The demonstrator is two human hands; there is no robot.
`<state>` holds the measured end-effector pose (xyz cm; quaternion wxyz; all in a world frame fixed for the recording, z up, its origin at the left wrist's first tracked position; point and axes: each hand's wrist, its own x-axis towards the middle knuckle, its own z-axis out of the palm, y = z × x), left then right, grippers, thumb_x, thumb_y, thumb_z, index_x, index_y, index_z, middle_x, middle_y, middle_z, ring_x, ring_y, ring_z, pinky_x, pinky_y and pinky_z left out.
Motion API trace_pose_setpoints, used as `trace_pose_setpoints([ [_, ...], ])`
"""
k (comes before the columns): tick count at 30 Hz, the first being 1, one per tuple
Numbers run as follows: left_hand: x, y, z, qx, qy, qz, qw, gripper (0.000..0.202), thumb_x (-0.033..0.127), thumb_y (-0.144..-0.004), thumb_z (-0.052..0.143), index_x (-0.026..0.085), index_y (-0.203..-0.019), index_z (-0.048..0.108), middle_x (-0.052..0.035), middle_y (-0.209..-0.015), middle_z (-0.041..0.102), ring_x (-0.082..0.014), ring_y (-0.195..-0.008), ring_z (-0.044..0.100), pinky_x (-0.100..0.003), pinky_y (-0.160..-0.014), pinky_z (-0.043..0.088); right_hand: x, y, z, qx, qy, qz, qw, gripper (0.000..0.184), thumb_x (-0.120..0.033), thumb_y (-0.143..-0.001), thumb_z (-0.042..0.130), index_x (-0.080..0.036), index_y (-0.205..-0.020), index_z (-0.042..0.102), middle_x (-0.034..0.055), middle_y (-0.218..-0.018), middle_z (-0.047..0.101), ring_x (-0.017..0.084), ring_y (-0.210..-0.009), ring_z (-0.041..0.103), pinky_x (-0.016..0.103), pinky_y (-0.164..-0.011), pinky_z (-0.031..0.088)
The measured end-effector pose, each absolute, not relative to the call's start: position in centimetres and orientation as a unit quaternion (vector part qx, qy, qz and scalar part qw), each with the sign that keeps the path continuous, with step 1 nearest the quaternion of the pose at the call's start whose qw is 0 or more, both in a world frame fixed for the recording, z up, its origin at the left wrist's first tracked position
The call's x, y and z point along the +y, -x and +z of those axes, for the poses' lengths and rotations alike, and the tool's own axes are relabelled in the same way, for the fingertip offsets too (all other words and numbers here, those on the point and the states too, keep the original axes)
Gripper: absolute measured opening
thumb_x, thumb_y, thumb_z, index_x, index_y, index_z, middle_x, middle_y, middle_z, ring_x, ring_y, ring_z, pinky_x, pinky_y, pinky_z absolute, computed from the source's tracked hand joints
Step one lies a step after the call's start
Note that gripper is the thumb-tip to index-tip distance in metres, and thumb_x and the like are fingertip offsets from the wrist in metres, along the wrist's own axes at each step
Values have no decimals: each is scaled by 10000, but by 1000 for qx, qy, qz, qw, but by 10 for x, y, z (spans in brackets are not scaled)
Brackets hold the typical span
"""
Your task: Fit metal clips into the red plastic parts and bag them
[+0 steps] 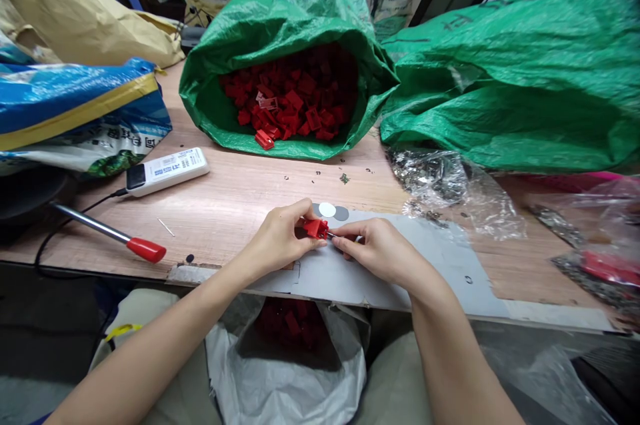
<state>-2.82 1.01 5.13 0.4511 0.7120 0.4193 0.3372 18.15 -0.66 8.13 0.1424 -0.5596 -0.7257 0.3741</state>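
My left hand (280,238) pinches a small red plastic part (316,228) above a grey card sheet (400,272) at the table's near edge. Touching the part's right side, my right hand (373,248) is closed around a thin metal piece that is too small to name. An open green woven sack (250,45) lies behind, full of several like red parts (295,98). Below the table edge, between my knees, a white bag (280,378) holds more red parts (293,325).
A red-handled tool (145,250) and a white remote-like device (167,170) lie at left on the wooden table (235,192). A second green sack (515,78) lies at right, with clear plastic bags (450,185) of small metal bits. Blue and tan bags sit far left.
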Motion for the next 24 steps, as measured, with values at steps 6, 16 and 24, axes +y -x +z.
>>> trace_pose_setpoints([
  [6,10,27,55,416,-715,331,455,283,226,-761,775,203,-827,501,17,-803,674,-137,-717,634,-234,-653,467,-9,-180,83,-728,567,359,141,261,-273,-896,559,-204,-899,810,35,-776,759,187,-690,625,283,-642,409],
  [16,11,28,53,431,-704,336,453,311,250,-747,789,206,-836,494,9,-807,669,-156,-739,658,-249,-673,495,-4,-182,80,-695,586,391,141,297,-341,-907,559,-196,-965,811,22,-682,711,178,-655,598,277,-625,413],
  [24,12,29,50,407,-713,327,468,252,239,-777,752,207,-865,518,-16,-859,707,-164,-760,672,-250,-671,505,-16,-165,88,-736,616,257,113,281,-222,-914,543,-234,-978,817,72,-943,804,255,-846,717,304,-701,429],
])
